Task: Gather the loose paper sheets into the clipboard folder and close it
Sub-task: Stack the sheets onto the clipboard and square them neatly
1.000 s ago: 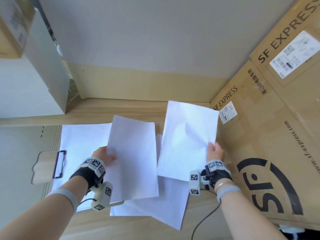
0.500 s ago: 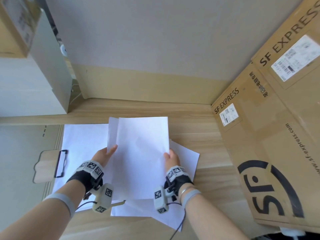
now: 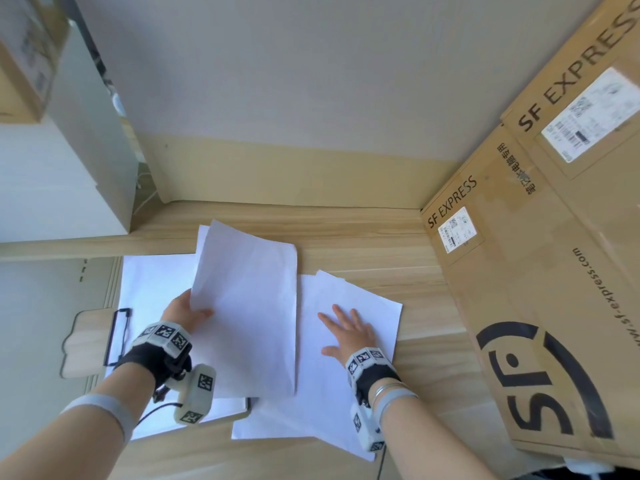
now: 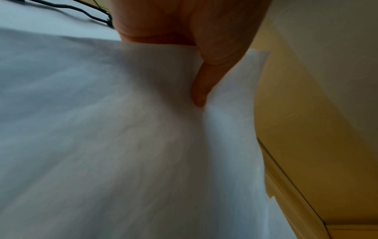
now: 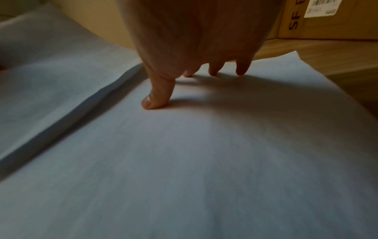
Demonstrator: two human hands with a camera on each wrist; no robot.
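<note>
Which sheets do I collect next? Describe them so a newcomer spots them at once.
Start at the big brown SF Express cardboard box on the right. Just left of it, white paper sheets lie flat on the light wooden desk. Unlike the lifted sheets pinched in the left hand, the open right hand presses these down.

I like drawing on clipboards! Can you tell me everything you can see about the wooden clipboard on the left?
The clipboard looks like pale wood, with a wavy left end and a thin black wire clip there. It lies flat and open on the desk, left of the person's left hand. White paper covers most of it, so only the clip end and a bit of its near edge show. The sheets held by the left hand hang above it. Whether the wrist touches it cannot be told.
</note>
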